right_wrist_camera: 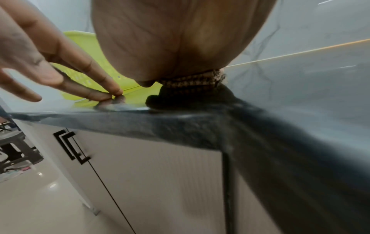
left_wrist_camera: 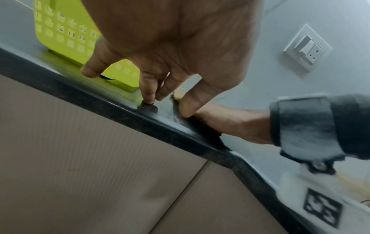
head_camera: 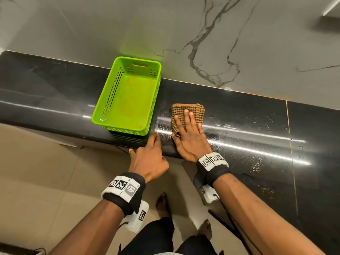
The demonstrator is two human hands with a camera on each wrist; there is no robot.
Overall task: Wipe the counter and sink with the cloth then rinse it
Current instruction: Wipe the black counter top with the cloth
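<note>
1. The right hand (head_camera: 191, 137) lies flat on the folded checked cloth (head_camera: 187, 115), fingers (head_camera: 186, 116) straight and slightly spread, pressing it onto the black desk (head_camera: 257, 126) just right of centre in the head view.
2. The left hand (head_camera: 149, 159) holds nothing; its fingers are loosely extended, the tips touching the desk's front edge at lower centre, just beside the basket's near corner.
3. Risk: the green basket (head_camera: 128, 96) stands just left of the cloth. A sweep to the left would likely knock it or leave the strip beside and under it unwiped.
4. Risk: the cloth's near corner droops at the desk's front edge, so a pull toward the body may drag it off.
5. Risk: droplets and crumb-like specks sit at the right of the frame; a light pass would probably smear rather than lift them.
6. Around: a veined marble wall (head_camera: 202, 34) behind, cabinet doors (right_wrist_camera: 160, 174) with dark handles below, a switch plate (left_wrist_camera: 307, 47) on the wall.
7. No sink shows in any view.
</note>
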